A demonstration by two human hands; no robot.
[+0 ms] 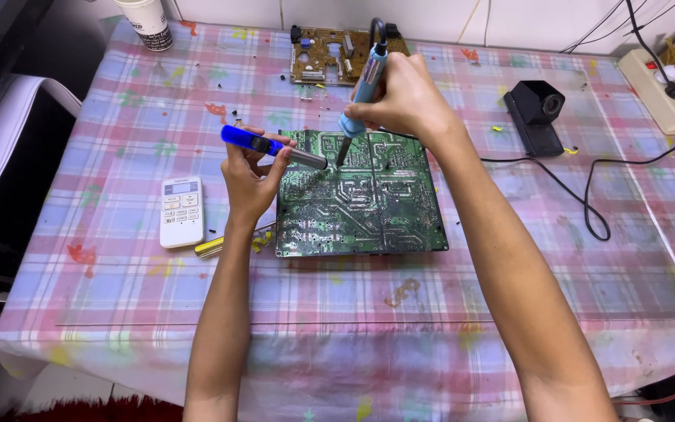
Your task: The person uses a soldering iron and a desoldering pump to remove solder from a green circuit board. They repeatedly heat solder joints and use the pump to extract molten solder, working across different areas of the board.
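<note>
Plastic, metal and cloth under glass

The green circuit board [361, 195] looks glossy with shiny metallic solder traces. The blue pump tool [263, 145] is translucent plastic with a dull metal barrel. The soldering iron [362, 86] has a matt blue grip. Checked cloth covers the worktop [509, 297] beneath a clear smooth sheet.

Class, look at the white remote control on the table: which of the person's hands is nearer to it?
Left. The left hand is just right of the remote control; the right hand is farther right, above the circuit board.
</note>
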